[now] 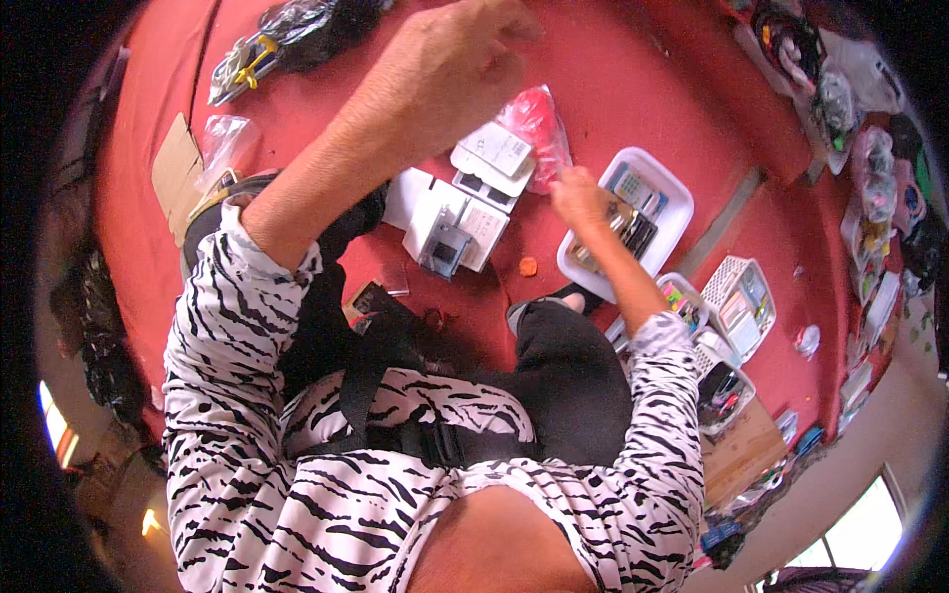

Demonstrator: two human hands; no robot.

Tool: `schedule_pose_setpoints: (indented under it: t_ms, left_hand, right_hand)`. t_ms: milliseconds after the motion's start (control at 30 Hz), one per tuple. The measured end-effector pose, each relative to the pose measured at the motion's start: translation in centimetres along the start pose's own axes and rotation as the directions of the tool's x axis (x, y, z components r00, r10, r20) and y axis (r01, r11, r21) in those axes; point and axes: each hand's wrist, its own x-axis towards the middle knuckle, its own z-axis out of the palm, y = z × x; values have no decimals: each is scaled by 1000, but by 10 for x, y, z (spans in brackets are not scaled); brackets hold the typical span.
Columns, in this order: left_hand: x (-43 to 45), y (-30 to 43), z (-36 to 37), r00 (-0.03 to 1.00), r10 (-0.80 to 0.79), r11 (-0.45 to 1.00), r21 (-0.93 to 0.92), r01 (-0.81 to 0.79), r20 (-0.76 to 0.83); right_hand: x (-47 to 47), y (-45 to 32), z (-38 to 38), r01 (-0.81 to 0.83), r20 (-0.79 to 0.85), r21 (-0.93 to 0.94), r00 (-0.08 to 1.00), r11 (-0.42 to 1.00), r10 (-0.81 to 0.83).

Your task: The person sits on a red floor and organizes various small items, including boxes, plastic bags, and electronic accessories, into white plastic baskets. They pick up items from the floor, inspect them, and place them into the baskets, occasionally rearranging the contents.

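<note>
My left hand (474, 63) is raised at the top of the view, its fingers curled and blurred; whether it holds anything cannot be made out. Behind it lies a clear plastic bag (537, 122) with something bright red inside. My right hand (580, 196) has its fingers bent in at the bag's lower right edge; a firm grip on it does not show clearly. Just left of the bag, white boxes and cards (495, 152) lie in a loose cluster. Below them is a small grey-blue device or box (446, 250). Partly beneath my right forearm is a white plastic tray (678, 196).
The tray holds a calculator-like item (636, 191) and dark packets. White baskets (756, 285) of small goods stand by my right elbow, near a wooden board (745, 452). An orange lump (528, 266) lies on the red floor covering (630, 89). Cardboard (176, 174) leans at left.
</note>
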Motion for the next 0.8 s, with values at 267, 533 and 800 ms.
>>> schedule_pose_setpoints:
  t_ms: [267, 533, 800]
  left_hand:
    - [5, -37, -13, 930, 285, 927, 315, -205, -234]
    - [1, -41, -25, 914, 283, 947, 234, -219, -291]
    - [6, -40, -18, 917, 302, 952, 134, -276, -260]
  right_hand:
    - [69, -78, 69, 138, -101, -361, 977, 922, -186]
    - [79, -46, 61, -76, -43, 66, 996, 995, 79]
    - [58, 38, 19, -424, 290, 673, 905, 606, 311]
